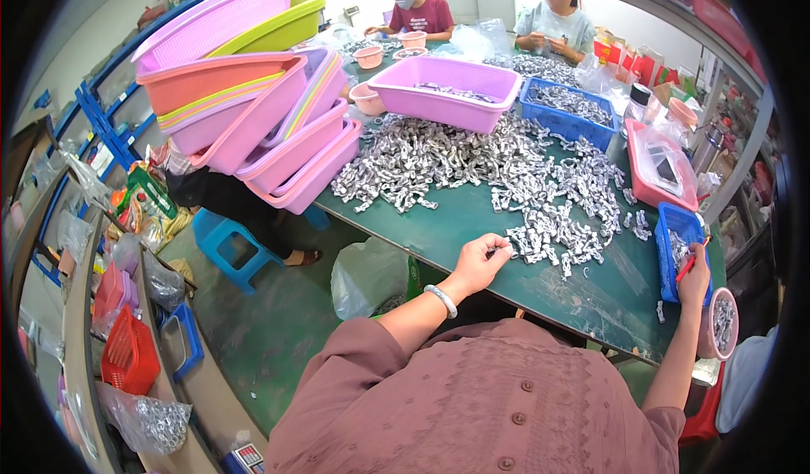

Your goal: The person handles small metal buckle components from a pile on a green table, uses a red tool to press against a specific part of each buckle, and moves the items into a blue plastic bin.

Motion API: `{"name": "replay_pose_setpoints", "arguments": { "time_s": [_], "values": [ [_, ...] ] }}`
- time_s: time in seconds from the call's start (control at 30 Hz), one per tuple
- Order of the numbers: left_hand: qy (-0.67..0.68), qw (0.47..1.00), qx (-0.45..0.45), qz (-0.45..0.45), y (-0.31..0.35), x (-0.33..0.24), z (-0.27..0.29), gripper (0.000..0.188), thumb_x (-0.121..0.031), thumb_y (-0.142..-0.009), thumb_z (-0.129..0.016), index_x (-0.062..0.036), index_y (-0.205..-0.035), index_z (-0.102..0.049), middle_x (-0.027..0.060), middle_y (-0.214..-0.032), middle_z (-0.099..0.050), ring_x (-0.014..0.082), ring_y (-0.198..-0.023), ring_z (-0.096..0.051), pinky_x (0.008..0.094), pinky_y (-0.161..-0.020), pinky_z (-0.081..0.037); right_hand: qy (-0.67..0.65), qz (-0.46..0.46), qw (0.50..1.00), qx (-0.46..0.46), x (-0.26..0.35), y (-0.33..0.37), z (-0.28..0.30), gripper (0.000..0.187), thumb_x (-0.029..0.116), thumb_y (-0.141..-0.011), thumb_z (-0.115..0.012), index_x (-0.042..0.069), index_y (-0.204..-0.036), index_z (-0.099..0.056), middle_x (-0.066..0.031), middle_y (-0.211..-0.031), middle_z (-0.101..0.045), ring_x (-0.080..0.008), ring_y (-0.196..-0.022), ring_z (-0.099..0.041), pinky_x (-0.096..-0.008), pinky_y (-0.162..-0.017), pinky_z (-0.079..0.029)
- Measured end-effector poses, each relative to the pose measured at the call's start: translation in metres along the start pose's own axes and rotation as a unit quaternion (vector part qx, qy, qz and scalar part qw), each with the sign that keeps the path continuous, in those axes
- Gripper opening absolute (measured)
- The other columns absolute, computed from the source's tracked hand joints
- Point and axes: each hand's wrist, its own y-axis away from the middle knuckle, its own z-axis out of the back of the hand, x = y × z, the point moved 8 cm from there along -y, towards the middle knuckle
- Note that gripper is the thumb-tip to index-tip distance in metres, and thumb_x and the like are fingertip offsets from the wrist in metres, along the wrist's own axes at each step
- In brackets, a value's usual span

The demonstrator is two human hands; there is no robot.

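Far from finished, apparently: plenty of silver parts (439, 162) heaped loose on the green counter (422, 231), some in the small blue basket (666, 261). Pinching left hand (486, 257) closed at their edge, can't tell on what; gripping a red-handled tool (688, 266) in the right hand (697, 278).

a mauve-brown short-sleeved blouse (380, 411), round buttons (518, 418), patterned trim (472, 381); a pale bangle (443, 300).

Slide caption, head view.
Left hand beside small silvery parts heaped on a green tabletop; right hand holding a slim red object at a blue plastic basket.
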Motion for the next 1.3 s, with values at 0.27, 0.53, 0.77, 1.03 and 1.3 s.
{"name": "replay_pose_setpoints", "arguments": {
  "time_s": [0.27,0.53,0.77,1.03,1.3],
  "values": [
    [-0.006,1.000,0.001,-0.019,0.002,-0.004,-0.001,0.010,-0.012,-0.083,-0.060,-0.0022,-0.087,-0.060,-0.0054,-0.069,-0.054,0.0010,-0.060,-0.045,0.0177,-0.054,-0.039,-0.045,0.091,0.990,-0.094,0.053,0.018,0.021,0.022,-0.001,-0.079,-0.056,0.002,-0.100,-0.053,-0.0138,-0.082,-0.057,-0.0263,-0.076,-0.057,-0.0329,-0.070,-0.045],
    [-0.042,0.997,-0.021,-0.068,0.004,-0.012,-0.001,0.009,-0.011,-0.083,-0.060,-0.0018,-0.084,-0.059,-0.0058,-0.067,-0.054,0.0011,-0.058,-0.045,0.0180,-0.053,-0.038,-0.106,0.242,0.963,0.057,0.142,0.074,-0.015,0.031,-0.007,-0.067,-0.056,0.002,-0.096,-0.053,-0.0159,-0.082,-0.053,-0.0345,-0.077,-0.052,-0.0391,-0.068,-0.043],
    [-0.102,0.986,-0.058,-0.116,0.001,-0.013,-0.002,0.009,-0.010,-0.081,-0.061,-0.0006,-0.079,-0.061,-0.0031,-0.065,-0.056,0.0032,-0.060,-0.047,0.0199,-0.054,-0.041,-0.037,0.206,0.963,0.169,0.122,0.099,-0.052,0.036,-0.003,-0.069,-0.057,0.003,-0.104,-0.052,-0.0150,-0.089,-0.055,-0.0340,-0.087,-0.050,-0.0404,-0.075,-0.041],
    [-0.133,0.983,-0.060,-0.111,-0.001,-0.007,-0.001,0.008,-0.009,-0.082,-0.061,-0.0011,-0.081,-0.061,-0.0048,-0.069,-0.055,0.0021,-0.062,-0.046,0.0182,-0.056,-0.040,-0.021,0.185,0.970,0.159,0.112,0.102,-0.053,0.034,-0.003,-0.071,-0.051,0.004,-0.104,-0.055,-0.0146,-0.090,-0.055,-0.0337,-0.088,-0.049,-0.0397,-0.076,-0.042],
    [-0.121,0.986,-0.066,-0.089,-0.002,-0.005,0.000,0.008,-0.011,-0.083,-0.061,-0.0028,-0.082,-0.062,-0.0064,-0.062,-0.051,0.0011,-0.054,-0.042,0.0174,-0.048,-0.035,0.004,0.199,0.968,0.154,0.109,0.103,-0.060,0.030,0.000,-0.073,-0.054,0.005,-0.101,-0.059,-0.0125,-0.095,-0.057,-0.0319,-0.090,-0.050,-0.0382,-0.079,-0.043]
  ]
}}
